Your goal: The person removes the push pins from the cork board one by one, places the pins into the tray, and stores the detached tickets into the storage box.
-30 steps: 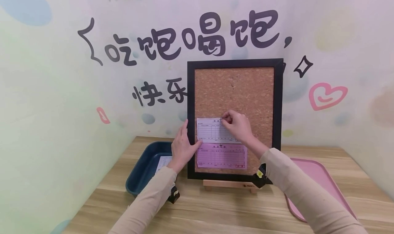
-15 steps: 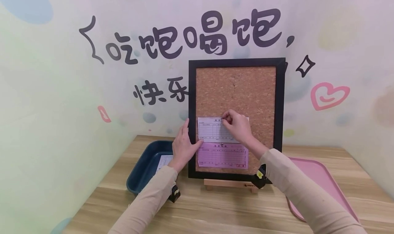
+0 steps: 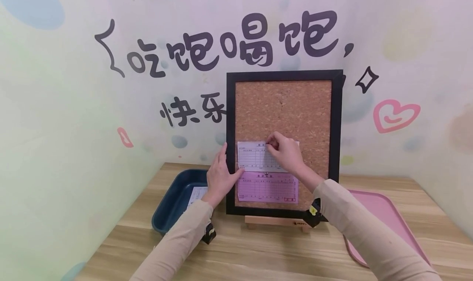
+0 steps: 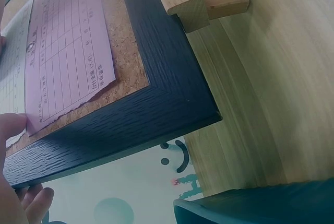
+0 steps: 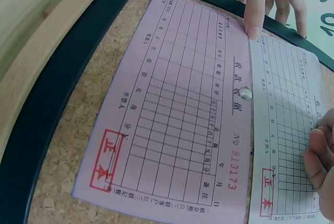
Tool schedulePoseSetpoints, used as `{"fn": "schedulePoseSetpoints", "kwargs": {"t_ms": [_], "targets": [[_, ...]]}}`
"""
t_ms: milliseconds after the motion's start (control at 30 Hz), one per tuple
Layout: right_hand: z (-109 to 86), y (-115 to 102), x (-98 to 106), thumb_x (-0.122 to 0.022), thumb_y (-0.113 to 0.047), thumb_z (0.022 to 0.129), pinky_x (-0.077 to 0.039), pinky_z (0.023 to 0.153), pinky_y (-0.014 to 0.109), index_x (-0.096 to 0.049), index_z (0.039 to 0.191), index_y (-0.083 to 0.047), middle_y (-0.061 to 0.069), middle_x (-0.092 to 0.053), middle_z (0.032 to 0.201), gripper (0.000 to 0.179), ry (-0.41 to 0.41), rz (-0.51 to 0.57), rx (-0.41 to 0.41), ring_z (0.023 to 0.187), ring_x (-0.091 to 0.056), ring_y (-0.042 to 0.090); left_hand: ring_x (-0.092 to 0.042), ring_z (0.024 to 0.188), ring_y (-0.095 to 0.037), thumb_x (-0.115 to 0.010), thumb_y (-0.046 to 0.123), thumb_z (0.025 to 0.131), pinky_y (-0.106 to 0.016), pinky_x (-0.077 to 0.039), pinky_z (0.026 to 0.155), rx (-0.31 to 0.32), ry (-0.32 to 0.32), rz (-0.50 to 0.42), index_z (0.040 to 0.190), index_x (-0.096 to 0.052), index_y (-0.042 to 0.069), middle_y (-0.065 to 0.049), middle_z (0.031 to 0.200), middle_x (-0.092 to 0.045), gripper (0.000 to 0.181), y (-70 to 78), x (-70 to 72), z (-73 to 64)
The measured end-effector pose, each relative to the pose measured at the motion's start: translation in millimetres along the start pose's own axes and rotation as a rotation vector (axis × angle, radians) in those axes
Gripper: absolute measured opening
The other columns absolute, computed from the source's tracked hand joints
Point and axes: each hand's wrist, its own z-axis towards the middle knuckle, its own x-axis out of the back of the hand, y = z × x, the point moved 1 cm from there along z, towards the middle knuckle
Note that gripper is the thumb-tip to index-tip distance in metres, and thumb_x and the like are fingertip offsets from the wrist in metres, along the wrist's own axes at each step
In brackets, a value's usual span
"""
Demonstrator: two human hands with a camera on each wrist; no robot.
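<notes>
A black-framed corkboard (image 3: 282,108) leans upright on a small wooden easel (image 3: 273,220). My left hand (image 3: 219,176) grips its left edge, thumb on the front over the seam between two receipts, fingers round the outer side. Low on the cork, a pink receipt (image 3: 266,188) is held by a silver thumbtack (image 5: 245,94) at its top middle. Directly above lies a white receipt (image 3: 251,156), flat against the cork. With thumb and forefinger, my right hand (image 3: 290,151) pinches a thumbtack at the white receipt's top middle; the fingers mostly hide it.
On the wooden table (image 3: 240,256), a dark blue tray (image 3: 162,215) containing a white paper slip (image 3: 196,195) stands left of the board. A pink tray (image 3: 384,215) lies to the right, partly under my right forearm. A lettered wall (image 3: 177,10) rises close behind.
</notes>
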Motion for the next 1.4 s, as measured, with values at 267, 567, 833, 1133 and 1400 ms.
{"fn": "schedulePoseSetpoints", "kwargs": {"t_ms": [267, 567, 833, 1133, 1400], "targets": [[1.4, -5.4, 1.9, -0.060, -0.012, 0.084, -0.036, 0.053, 0.027, -0.060, 0.089, -0.005, 0.004, -0.059, 0.068, 0.009, -0.005, -0.042, -0.054, 0.056, -0.049, 0.014, -0.053, 0.111, -0.029, -0.076, 0.031, 0.072, -0.042, -0.048, 0.083, -0.006, 0.006, -0.001, 0.141, -0.027, 0.010, -0.013, 0.135, -0.044, 0.087, 0.3, 0.5, 0.1], [1.5, -6.3, 1.6, -0.058, -0.012, 0.084, -0.033, 0.049, 0.026, -0.060, 0.090, -0.006, 0.003, -0.056, 0.064, 0.009, -0.024, -0.073, -0.061, 0.052, -0.045, 0.013, -0.055, 0.108, -0.029, -0.076, 0.031, 0.072, -0.041, -0.049, 0.081, 0.001, 0.005, 0.002, 0.140, -0.028, 0.008, -0.014, 0.134, -0.045, 0.087, -0.3, -0.7, -0.6], [-3.4, -3.8, 0.2, -0.059, -0.012, 0.084, -0.036, 0.052, 0.027, -0.061, 0.089, -0.007, 0.002, -0.060, 0.065, 0.007, 0.048, -0.034, -0.083, 0.053, -0.049, 0.013, -0.053, 0.111, -0.029, -0.075, 0.032, 0.073, -0.042, -0.047, 0.084, 0.002, -0.014, -0.010, 0.141, -0.025, 0.010, -0.014, 0.135, -0.044, 0.087, 1.5, -0.4, -0.6], [-5.9, -2.9, -4.7, -0.059, -0.010, 0.084, -0.037, 0.051, 0.026, -0.061, 0.089, -0.007, 0.003, -0.063, 0.067, 0.006, 0.088, -0.017, -0.056, 0.054, -0.050, 0.013, -0.055, 0.107, -0.029, -0.075, 0.032, 0.072, -0.041, -0.048, 0.082, 0.002, -0.004, -0.008, 0.141, -0.026, 0.010, -0.014, 0.133, -0.046, 0.087, -0.2, -0.4, -1.3], [-4.0, -3.2, -4.3, -0.058, -0.009, 0.085, -0.031, 0.048, 0.026, -0.061, 0.090, -0.007, 0.000, -0.053, 0.059, 0.006, 0.064, -0.022, -0.023, 0.049, -0.041, 0.012, -0.054, 0.109, -0.028, -0.076, 0.032, 0.072, -0.041, -0.048, 0.082, -0.008, 0.005, -0.003, 0.141, -0.027, 0.009, -0.014, 0.134, -0.046, 0.087, -0.8, 0.5, 0.2]]}}
